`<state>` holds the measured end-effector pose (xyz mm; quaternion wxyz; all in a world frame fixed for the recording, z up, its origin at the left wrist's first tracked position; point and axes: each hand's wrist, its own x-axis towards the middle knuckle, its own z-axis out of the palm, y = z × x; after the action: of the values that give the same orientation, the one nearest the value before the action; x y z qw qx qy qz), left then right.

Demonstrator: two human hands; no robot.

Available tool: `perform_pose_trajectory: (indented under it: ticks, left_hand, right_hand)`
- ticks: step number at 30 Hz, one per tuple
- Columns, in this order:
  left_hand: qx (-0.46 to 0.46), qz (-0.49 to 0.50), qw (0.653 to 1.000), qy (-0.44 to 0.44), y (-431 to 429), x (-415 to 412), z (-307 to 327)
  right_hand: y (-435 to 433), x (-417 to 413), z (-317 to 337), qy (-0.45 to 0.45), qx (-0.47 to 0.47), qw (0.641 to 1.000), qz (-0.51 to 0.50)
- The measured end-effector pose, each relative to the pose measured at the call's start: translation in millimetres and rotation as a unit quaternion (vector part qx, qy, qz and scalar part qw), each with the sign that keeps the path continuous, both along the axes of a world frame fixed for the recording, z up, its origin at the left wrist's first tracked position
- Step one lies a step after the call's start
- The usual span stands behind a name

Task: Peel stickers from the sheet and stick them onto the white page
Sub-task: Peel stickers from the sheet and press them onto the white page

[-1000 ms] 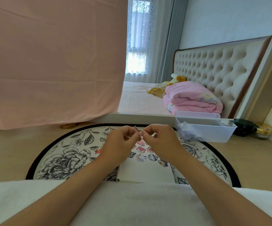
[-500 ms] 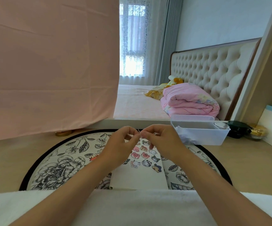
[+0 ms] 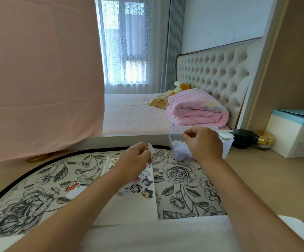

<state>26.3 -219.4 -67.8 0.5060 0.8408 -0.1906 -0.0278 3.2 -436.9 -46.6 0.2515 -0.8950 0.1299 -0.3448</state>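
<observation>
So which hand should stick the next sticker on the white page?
Probably the left hand. It pinches a small piece and hovers right over the white page, near the stickers already there. The right hand is off to the side, over the clear bin.

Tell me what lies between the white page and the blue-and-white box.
In the head view, between white page and blue-and-white box: floral mat, bare wooden floor.

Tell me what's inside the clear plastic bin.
The clear plastic bin holds a heap of pale crumpled scraps. The right hand hovers over it, hiding the rest.
</observation>
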Motion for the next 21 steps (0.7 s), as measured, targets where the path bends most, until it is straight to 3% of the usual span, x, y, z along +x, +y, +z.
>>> perform_pose_trajectory:
  ticks: [5, 8, 11, 13, 16, 21]
  left_hand:
    - [-0.002, -0.002, 1.0, 0.015, -7, -3, -2]
    - [-0.036, 0.011, 0.998, 0.049, -5, -5, 1]
    - [-0.095, 0.013, 0.991, 0.093, 5, -12, 7]
    - [-0.118, 0.008, 0.986, 0.117, 16, -18, 10]
    - [-0.132, 0.003, 0.982, 0.137, 34, -26, 12]
    - [-0.147, -0.004, 0.977, 0.154, 63, -36, 15]
  right_hand:
    - [1, 5, -1, 0.047, 0.016, 0.997, 0.053]
    - [21, -4, 5, 0.036, -0.002, 0.988, 0.147]
    - [48, -17, 13, 0.074, -0.045, 0.964, 0.253]
    - [63, -22, 13, 0.087, -0.101, 0.953, 0.272]
    - [80, -27, 10, 0.054, -0.18, 0.947, 0.261]
    - [103, -36, 4, -0.023, -0.161, 0.945, 0.283]
